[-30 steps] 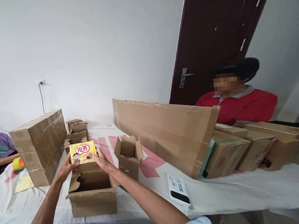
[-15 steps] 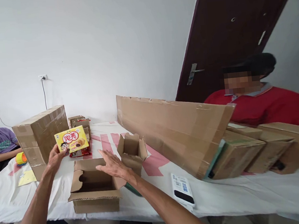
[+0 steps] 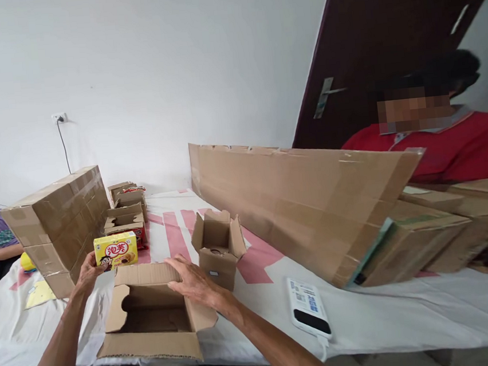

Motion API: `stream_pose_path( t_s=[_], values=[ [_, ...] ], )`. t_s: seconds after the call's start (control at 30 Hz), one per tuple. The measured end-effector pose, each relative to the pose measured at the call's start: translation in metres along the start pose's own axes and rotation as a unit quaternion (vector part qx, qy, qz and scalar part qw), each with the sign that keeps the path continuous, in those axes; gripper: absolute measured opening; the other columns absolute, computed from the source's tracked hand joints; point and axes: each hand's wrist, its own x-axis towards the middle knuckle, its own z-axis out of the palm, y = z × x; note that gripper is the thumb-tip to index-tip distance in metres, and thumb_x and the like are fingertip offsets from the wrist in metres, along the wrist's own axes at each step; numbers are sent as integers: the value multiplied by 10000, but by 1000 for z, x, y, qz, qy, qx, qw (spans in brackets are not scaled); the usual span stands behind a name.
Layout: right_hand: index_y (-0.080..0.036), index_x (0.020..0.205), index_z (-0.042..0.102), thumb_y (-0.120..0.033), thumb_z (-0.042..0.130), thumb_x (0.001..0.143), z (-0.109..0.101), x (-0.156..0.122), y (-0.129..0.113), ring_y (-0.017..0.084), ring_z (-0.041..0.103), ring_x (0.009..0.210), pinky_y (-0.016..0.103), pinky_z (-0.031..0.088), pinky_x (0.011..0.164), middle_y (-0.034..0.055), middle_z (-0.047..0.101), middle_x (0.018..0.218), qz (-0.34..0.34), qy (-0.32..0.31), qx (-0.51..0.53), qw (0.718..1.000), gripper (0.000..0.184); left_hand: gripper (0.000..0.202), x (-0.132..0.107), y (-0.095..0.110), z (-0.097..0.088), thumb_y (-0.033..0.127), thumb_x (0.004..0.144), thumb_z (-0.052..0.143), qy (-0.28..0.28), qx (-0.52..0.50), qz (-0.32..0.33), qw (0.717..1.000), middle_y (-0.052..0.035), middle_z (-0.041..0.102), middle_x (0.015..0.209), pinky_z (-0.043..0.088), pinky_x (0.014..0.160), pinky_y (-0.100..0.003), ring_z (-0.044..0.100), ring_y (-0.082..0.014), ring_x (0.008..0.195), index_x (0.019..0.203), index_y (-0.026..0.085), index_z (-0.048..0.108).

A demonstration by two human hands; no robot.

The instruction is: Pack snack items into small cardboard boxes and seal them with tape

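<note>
My left hand [image 3: 89,271] is closed on the left end of a yellow snack box [image 3: 118,249] with a cartoon face and red-edged lettering. It holds the box upright just behind the left part of an open cardboard box [image 3: 156,319], whose flaps are folded outward and which has nothing visible inside. My right hand [image 3: 193,279] lies over the back right corner of that cardboard box, fingers stretched out and thumb apart; a firm grip does not show. Behind this hand stands a smaller open carton [image 3: 218,249].
Taped cartons [image 3: 64,223] form a wall at left, beside a row of open cartons [image 3: 124,220] and red packets [image 3: 140,239]. A long cardboard panel [image 3: 297,201] stands at right. A white device [image 3: 307,306] lies on the cloth. A person in red [image 3: 452,151] sits beyond; another in purple at left.
My left hand has lowered the yellow snack box toward the table behind the open cardboard box. My right hand has come onto that box's back right corner. The view has shifted slightly.
</note>
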Motion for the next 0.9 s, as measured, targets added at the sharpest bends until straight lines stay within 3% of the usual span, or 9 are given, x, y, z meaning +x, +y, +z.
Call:
stream_pose_path(
  t_s=[0.27, 0.5, 0.57, 0.63, 0.73, 0.83, 0.9],
  values=[
    [-206, 1404, 656, -98, 651, 828, -1, -4, 9, 248, 670, 1111, 391, 526, 1034, 104, 695, 1260, -16, 58, 90, 994, 586, 786, 20, -35, 13, 294, 410, 1024, -36, 12, -42, 998, -79, 825, 996, 594, 863, -395, 769, -292, 931, 1109, 176, 685],
    [-236, 1070, 711, -79, 570, 849, 0, -26, 0, 192, 677, 882, 305, 542, 835, 20, 702, 956, -36, 80, 130, 988, 305, 727, 38, -47, 39, 247, 360, 1035, -91, 24, -77, 993, -73, 815, 970, 609, 825, -391, 768, -318, 973, 993, 185, 683],
    [-257, 1092, 709, -104, 571, 877, -3, -38, -4, 187, 680, 860, 297, 554, 817, 10, 709, 953, -43, 64, 132, 988, 298, 725, 33, -48, 42, 205, 332, 1036, -107, 25, -83, 991, -82, 818, 1005, 608, 846, -382, 761, -327, 1014, 971, 185, 694],
    [-283, 1205, 708, -171, 624, 909, -12, -47, -1, 218, 709, 974, 335, 582, 897, 34, 744, 1076, -62, 64, 122, 989, 328, 729, 20, -45, 42, 207, 366, 1036, -123, 21, -85, 989, -100, 818, 1081, 609, 882, -391, 756, -344, 1066, 1020, 190, 715],
    [-280, 1389, 653, -361, 656, 981, -38, -50, 22, 308, 654, 1280, 483, 533, 1117, 114, 703, 1356, -51, 186, 49, 980, 416, 677, -6, -37, 34, 254, 490, 1019, -112, 35, -76, 990, -108, 813, 1158, 609, 921, -406, 749, -358, 1114, 1102, 206, 732],
    [-198, 1559, 503, -586, 619, 981, -65, -47, 64, 391, 510, 1465, 614, 440, 1201, 208, 582, 1531, 76, 345, -53, 934, 705, 735, -32, -27, 25, 291, 515, 1010, -33, 42, -67, 996, -89, 815, 1153, 612, 938, -420, 753, -354, 1102, 1188, 219, 723],
    [-129, 1621, 398, -705, 599, 932, -74, -45, 92, 432, 466, 1497, 642, 435, 1189, 264, 518, 1584, 158, 364, -78, 915, 920, 823, -47, -20, 22, 319, 503, 1014, 3, 32, -66, 997, -94, 812, 1189, 613, 948, -435, 751, -357, 1112, 1258, 220, 703]
  ],
)
